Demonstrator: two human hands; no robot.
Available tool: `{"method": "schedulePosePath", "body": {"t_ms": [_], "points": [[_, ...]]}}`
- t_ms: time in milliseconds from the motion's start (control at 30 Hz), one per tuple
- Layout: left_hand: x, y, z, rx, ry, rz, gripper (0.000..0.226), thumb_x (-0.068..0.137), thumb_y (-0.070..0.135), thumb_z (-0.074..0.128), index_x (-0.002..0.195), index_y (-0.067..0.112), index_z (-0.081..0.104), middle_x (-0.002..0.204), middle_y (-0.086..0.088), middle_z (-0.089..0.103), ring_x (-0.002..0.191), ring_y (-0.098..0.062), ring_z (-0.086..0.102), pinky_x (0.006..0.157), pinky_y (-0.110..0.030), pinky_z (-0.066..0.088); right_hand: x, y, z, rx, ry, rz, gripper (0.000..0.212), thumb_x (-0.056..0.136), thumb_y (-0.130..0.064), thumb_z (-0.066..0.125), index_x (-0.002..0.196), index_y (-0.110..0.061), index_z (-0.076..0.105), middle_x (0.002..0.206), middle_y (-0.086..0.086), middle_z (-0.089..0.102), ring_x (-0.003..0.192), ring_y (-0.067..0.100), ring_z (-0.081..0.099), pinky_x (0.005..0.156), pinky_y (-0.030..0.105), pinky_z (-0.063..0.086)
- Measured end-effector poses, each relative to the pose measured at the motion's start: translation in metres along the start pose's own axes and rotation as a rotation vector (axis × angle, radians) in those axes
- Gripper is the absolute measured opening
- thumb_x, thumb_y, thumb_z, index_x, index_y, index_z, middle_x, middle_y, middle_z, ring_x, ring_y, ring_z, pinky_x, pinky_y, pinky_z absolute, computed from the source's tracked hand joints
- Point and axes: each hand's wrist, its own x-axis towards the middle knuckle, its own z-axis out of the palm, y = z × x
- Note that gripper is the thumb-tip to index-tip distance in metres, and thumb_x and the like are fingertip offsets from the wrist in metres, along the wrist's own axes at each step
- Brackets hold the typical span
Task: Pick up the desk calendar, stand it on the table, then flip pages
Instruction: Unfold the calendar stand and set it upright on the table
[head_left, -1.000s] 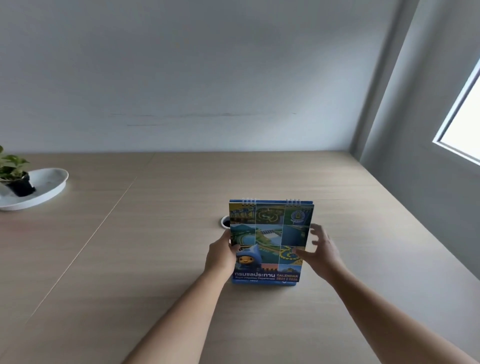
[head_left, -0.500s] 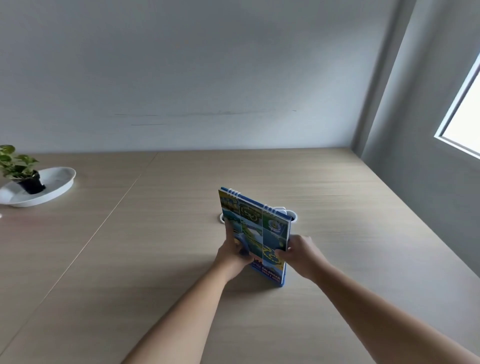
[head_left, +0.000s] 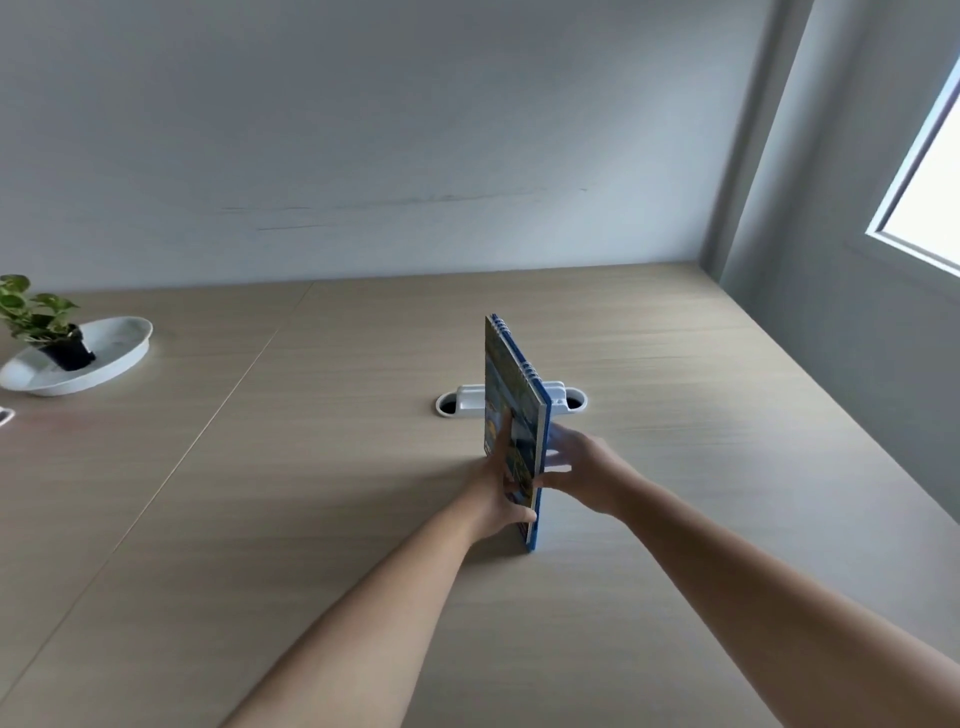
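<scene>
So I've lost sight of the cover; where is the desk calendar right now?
In the head view the desk calendar stands edge-on at the table's centre, between the left hand and right hand, just before the white cable grommet.

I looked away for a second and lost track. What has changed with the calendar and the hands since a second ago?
The desk calendar has been swung from cover-facing-the-camera to nearly edge-on, cover now facing left. The left hand keeps its grip; the right hand, open beside it before, is now against the back. The calendar stays upright on the table; the plant dish hasn't moved.
</scene>
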Motion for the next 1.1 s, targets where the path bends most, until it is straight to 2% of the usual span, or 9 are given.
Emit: {"method": "schedulePosePath", "body": {"t_ms": [133, 333, 467, 600, 667, 800, 900, 1000, 1100], "points": [[-0.006, 0.004, 0.002, -0.035, 0.077, 0.018, 0.113, 0.076, 0.008, 0.071, 0.150, 0.035, -0.010, 0.143, -0.003, 0.052, 0.108, -0.025, 0.065, 0.086, -0.031, 0.053, 0.003, 0.002, 0.006, -0.068, 0.044, -0.027, 0.075, 0.082, -0.012, 0.068, 0.145, -0.029, 0.031, 0.133, 0.002, 0.060, 0.105, 0.014, 0.067, 0.087, 0.027, 0.053], [-0.005, 0.001, 0.007, 0.003, 0.171, -0.015, 0.105, 0.078, 0.005, 0.060, 0.151, 0.038, -0.007, 0.129, -0.004, 0.065, 0.101, -0.027, 0.068, 0.083, -0.035, 0.055, 0.003, 0.006, 0.019, -0.177, 0.157, -0.083, 0.081, 0.084, -0.016, 0.066, 0.146, -0.038, 0.019, 0.128, 0.000, 0.064, 0.097, 0.011, 0.070, 0.090, 0.031, 0.054], [-0.005, -0.001, 0.008, 0.034, 0.219, -0.003, 0.096, 0.080, 0.000, 0.045, 0.149, 0.046, -0.004, 0.115, -0.002, 0.068, 0.086, -0.024, 0.066, 0.071, -0.033, 0.054, 0.004, 0.008, 0.023, -0.204, 0.206, -0.086, 0.083, 0.084, -0.018, 0.064, 0.145, -0.042, 0.012, 0.124, 0.000, 0.065, 0.093, 0.012, 0.070, 0.090, 0.034, 0.055], [-0.002, -0.002, 0.006, 0.109, 0.247, 0.004, 0.093, 0.081, 0.001, 0.041, 0.149, 0.045, -0.004, 0.100, -0.010, 0.071, 0.083, -0.032, 0.066, 0.070, -0.038, 0.055, 0.004, 0.013, 0.025, -0.213, 0.235, -0.091, 0.086, 0.084, -0.023, 0.063, 0.137, -0.051, 0.001, 0.120, -0.002, 0.066, 0.089, 0.010, 0.069, 0.085, 0.036, 0.057], [0.001, -0.002, 0.005, 0.152, 0.239, 0.013, 0.090, 0.082, 0.004, 0.043, 0.151, 0.041, -0.003, 0.097, -0.013, 0.071, 0.082, -0.034, 0.066, 0.070, -0.038, 0.055, 0.003, 0.016, 0.023, -0.270, 0.252, -0.091, 0.086, 0.084, -0.026, 0.061, 0.141, -0.049, 0.000, 0.118, -0.002, 0.066, 0.087, 0.012, 0.069, 0.081, 0.037, 0.058], [0.008, -0.005, 0.004, 0.289, 0.237, -0.006, 0.090, 0.086, 0.012, 0.051, 0.151, 0.038, -0.005, 0.096, -0.013, 0.070, 0.067, -0.024, 0.057, 0.059, -0.034, 0.046, 0.002, 0.022, 0.014, -0.371, 0.277, 0.023, 0.081, 0.082, -0.025, 0.055, 0.146, -0.041, 0.008, 0.093, 0.003, 0.072, 0.072, 0.022, 0.067, 0.067, 0.038, 0.058], [0.013, -0.009, 0.009, 0.312, 0.246, 0.019, 0.095, 0.083, 0.024, 0.058, 0.149, 0.041, -0.008, 0.104, -0.003, 0.070, 0.077, -0.023, 0.066, 0.061, -0.035, 0.053, 0.005, 0.023, 0.015, -0.368, 0.242, 0.074, 0.075, 0.081, -0.020, 0.049, 0.144, -0.038, 0.014, 0.077, 0.012, 0.072, 0.065, 0.028, 0.067, 0.061, 0.042, 0.059], [0.015, -0.008, 0.014, 0.257, 0.232, 0.020, 0.098, 0.079, 0.033, 0.057, 0.146, 0.043, -0.014, 0.113, 0.000, 0.070, 0.086, -0.026, 0.069, 0.069, -0.039, 0.057, 0.010, 0.021, 0.022, -0.358, 0.246, 0.030, 0.071, 0.083, -0.017, 0.045, 0.145, -0.035, 0.017, 0.072, 0.014, 0.070, 0.061, 0.029, 0.066, 0.058, 0.042, 0.058], [0.020, -0.008, 0.016, 0.215, 0.239, 0.043, 0.107, 0.075, 0.041, 0.065, 0.149, 0.038, -0.013, 0.129, -0.003, 0.063, 0.100, -0.027, 0.067, 0.078, -0.040, 0.057, 0.012, 0.025, 0.020, -0.366, 0.261, 0.013, 0.070, 0.083, -0.016, 0.046, 0.144, -0.035, 0.018, 0.073, 0.014, 0.070, 0.062, 0.029, 0.066, 0.058, 0.041, 0.057]]}}
